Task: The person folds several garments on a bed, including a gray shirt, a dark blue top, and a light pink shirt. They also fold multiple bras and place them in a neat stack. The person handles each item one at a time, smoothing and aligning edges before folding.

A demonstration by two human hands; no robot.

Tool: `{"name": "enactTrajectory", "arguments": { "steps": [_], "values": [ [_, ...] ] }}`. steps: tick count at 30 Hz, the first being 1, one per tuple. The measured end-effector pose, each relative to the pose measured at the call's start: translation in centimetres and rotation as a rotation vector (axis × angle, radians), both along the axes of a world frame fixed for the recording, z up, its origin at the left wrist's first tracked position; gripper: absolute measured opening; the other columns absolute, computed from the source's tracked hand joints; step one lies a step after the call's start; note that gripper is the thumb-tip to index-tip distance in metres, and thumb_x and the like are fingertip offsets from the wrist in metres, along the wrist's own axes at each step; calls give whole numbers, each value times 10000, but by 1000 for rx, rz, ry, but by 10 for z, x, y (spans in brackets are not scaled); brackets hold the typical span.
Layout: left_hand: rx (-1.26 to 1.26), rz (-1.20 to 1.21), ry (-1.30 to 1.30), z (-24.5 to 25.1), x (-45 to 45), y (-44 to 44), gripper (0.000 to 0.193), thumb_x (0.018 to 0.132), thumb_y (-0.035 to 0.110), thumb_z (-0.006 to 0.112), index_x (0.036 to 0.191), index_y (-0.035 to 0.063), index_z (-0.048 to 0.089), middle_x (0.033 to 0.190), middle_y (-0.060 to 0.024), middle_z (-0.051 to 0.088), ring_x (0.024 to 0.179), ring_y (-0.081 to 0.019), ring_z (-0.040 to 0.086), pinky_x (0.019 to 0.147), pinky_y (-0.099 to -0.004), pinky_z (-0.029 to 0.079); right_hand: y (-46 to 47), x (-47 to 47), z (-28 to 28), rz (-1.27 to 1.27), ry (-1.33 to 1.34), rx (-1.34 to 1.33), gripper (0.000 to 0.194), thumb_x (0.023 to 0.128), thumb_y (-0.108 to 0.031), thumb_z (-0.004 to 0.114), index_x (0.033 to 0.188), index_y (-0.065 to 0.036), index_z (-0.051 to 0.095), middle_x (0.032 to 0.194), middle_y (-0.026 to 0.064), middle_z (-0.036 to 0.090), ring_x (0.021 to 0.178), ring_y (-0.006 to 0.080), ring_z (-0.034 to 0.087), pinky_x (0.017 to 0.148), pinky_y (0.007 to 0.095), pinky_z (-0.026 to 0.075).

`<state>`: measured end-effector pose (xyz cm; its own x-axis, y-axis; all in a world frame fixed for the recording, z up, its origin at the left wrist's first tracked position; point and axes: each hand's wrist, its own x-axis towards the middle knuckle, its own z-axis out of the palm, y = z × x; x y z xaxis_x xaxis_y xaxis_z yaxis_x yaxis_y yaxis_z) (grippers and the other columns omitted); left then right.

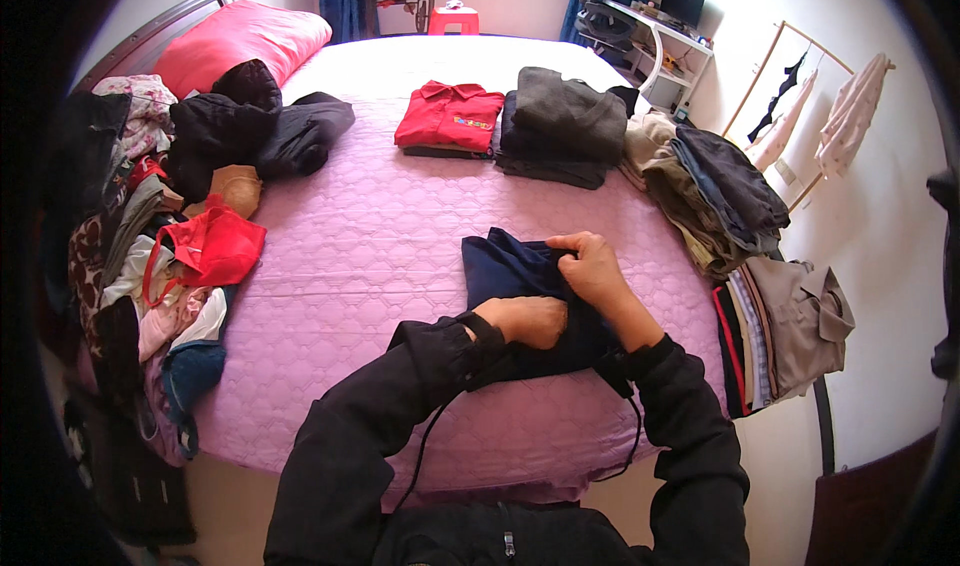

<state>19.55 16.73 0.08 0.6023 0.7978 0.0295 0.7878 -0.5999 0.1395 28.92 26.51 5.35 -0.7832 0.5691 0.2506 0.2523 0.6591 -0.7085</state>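
Observation:
A dark navy garment (pixel 506 262), partly folded, lies on the pink quilted bedcover (pixel 360 266) in front of me. My left hand (pixel 531 321), its fingers curled down, presses on the middle of the garment; whether it pinches the cloth is hidden. My right hand (pixel 589 262) grips the garment's far right edge between thumb and curled fingers. Beyond it lie a folded red collared shirt (pixel 450 118) on a small stack and a pile of folded dark grey clothes (pixel 570 115).
A jumbled heap of clothes (pixel 142 266) with a red strapped garment (pixel 217 243) covers the bed's left side. Folded trousers (pixel 720 183) and a stack of folded shirts (pixel 802 326) line the right edge. A red pillow (pixel 240 40) rests by the metal headboard (pixel 157 29).

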Motion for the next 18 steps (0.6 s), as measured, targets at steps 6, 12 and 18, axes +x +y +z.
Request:
{"name": "enactTrajectory", "arguments": {
  "steps": [6, 12, 18],
  "values": [
    [-149, 80, 74, 10, 3, 10, 219, 758, 140, 519, 735, 37, 711, 822, -147, 693, 812, -284, 658, 765, -393, 495, -7, 2, 4, 88, 10, 140, 383, 708, -31, 550, 1059, -20, 703, 963, 223, 666, 926, 342, 651, 867, 366, 506],
    [-220, 140, 7, -10, -6, 26, 235, 719, 134, 550, 885, 42, 689, 920, -145, 684, 886, -275, 636, 782, -373, 482, -1, -6, -4, 88, -41, 229, 389, 700, -30, 562, 1061, -32, 705, 997, 246, 639, 979, 371, 620, 883, 390, 490],
    [205, 142, -196, -46, -14, 34, 152, 733, 143, 542, 700, 75, 674, 832, -134, 677, 790, -284, 644, 728, -376, 504, 9, 3, -6, -20, -55, 41, 409, 687, -76, 564, 1068, -2, 693, 1050, 290, 634, 1005, 382, 636, 908, 393, 495]
  ]
}}
